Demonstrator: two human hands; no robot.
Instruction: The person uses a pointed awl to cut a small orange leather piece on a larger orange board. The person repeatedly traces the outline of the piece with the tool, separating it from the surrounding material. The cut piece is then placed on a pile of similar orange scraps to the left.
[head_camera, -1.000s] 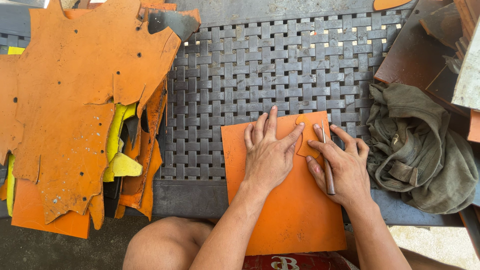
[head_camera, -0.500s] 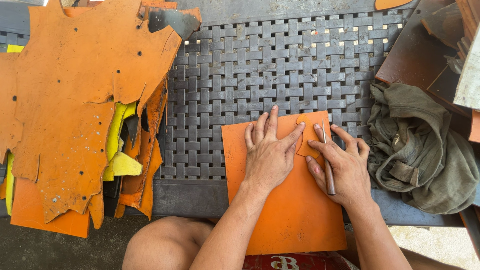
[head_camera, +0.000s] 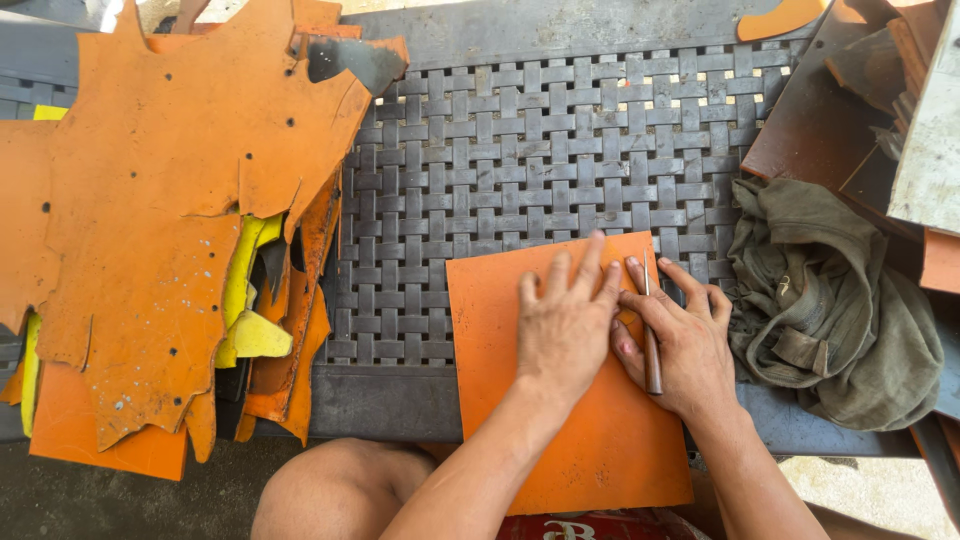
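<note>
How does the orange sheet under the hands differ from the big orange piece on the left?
The orange sheet has straight, square-cut edges; the big orange piece is ragged, with holes and cut-outs. The sheet lies alone, flat on the woven mat; the big piece tops a pile with yellow scraps. The left hand and right hand press only the sheet. Both are orange.

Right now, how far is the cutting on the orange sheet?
Done: no finished cut line shows on the orange sheet; the large orange hide pieces at the left already have cut, ragged edges. In hand: the left hand presses flat near the sheet's top edge, and the right hand holds a thin brown-handled tool there. Left: most of the sheet is uncut.
</note>
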